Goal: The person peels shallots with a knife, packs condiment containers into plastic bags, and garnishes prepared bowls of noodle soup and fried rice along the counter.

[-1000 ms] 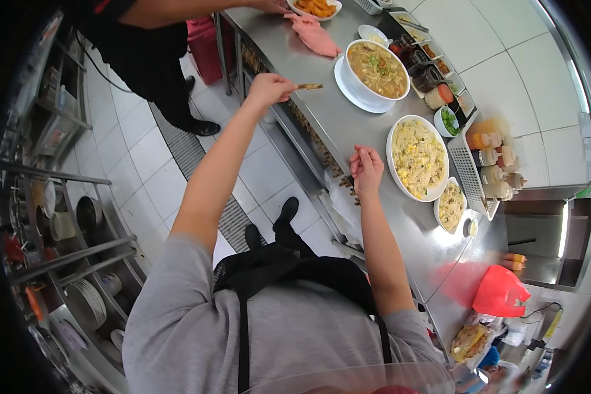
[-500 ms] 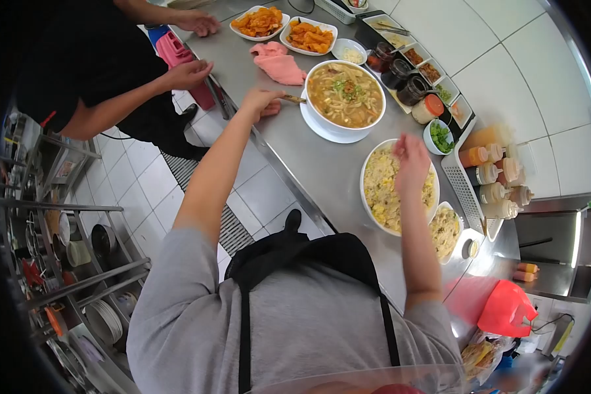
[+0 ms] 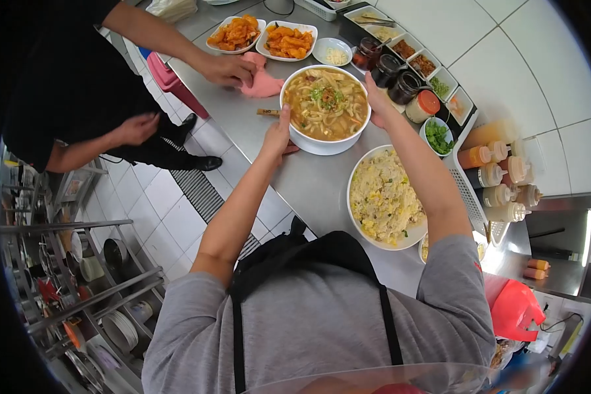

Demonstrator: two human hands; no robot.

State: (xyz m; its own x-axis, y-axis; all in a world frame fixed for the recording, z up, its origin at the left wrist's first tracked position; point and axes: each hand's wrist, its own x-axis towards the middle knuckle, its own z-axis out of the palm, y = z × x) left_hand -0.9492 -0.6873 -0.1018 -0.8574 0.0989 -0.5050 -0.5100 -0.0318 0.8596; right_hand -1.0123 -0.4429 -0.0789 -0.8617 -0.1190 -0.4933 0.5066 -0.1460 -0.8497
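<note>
My left hand [image 3: 280, 134] grips the near left side of a white bowl [image 3: 301, 133] of noodle soup [image 3: 326, 98], thumb up by the rim. On the bowl's opposite side, my right hand [image 3: 375, 102] presses with its fingers along the wall. Beneath the bowl a white plate [image 3: 328, 150] shows; whether the bowl is lifted off it I cannot tell. A short brown strip with dark marks [image 3: 268, 112] sticks out beside my left thumb. Below my right forearm stands a large bowl of fried rice [image 3: 384, 200].
A co-worker's hand [image 3: 228, 70] touches a pink cloth [image 3: 261, 80] on the steel counter [image 3: 308, 190]. Two dishes of orange fried food [image 3: 287, 41] and a small dish of chopped garlic [image 3: 335, 56] stand beyond. Jars [image 3: 406, 88], a greens bowl [image 3: 438, 136] and squeeze bottles [image 3: 499, 177] line the wall.
My left hand has moved from the brown strip to the soup bowl. My right hand has left the fried rice for the bowl's other side. The co-worker's hand has reached the pink cloth.
</note>
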